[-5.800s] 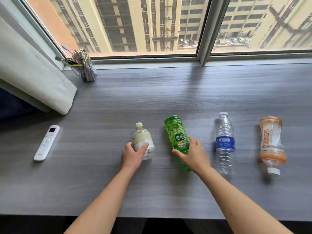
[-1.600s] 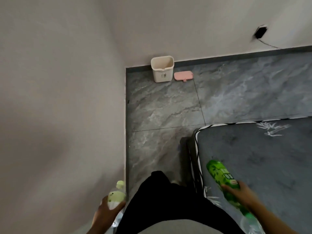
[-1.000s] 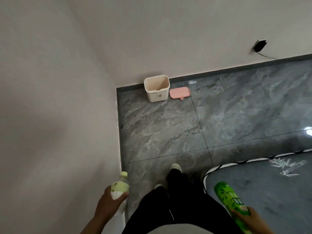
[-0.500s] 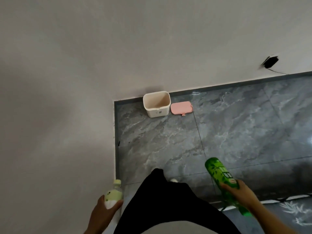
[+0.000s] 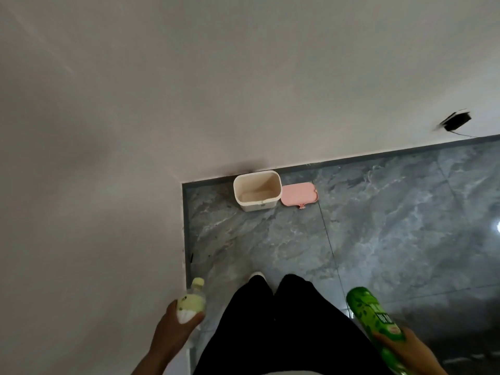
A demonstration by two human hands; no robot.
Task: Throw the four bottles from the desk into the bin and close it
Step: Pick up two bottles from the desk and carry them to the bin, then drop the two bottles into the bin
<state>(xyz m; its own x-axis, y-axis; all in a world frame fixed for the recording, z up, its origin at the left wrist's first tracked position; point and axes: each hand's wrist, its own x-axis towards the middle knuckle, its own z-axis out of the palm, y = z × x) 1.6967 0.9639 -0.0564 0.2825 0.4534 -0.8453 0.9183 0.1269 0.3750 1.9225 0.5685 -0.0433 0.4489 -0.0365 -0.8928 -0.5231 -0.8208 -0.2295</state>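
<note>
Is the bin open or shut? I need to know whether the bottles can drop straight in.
Open. The bin shows its bare inside, and its pink lid lies flat on the floor beside it.

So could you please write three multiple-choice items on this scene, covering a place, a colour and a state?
1. Where is the lid?
A. on the bin
B. on the floor right of the bin
C. in a hand

2. What colour is the lid?
A. pink
B. blue
C. black

3. What does the right hand hold?
A. nothing
B. the lid
C. the green bottle

Answers:
1 B, it lies flat beside the bin.
2 A, it is plainly pink.
3 C, fingers wrap the bottle.
</note>
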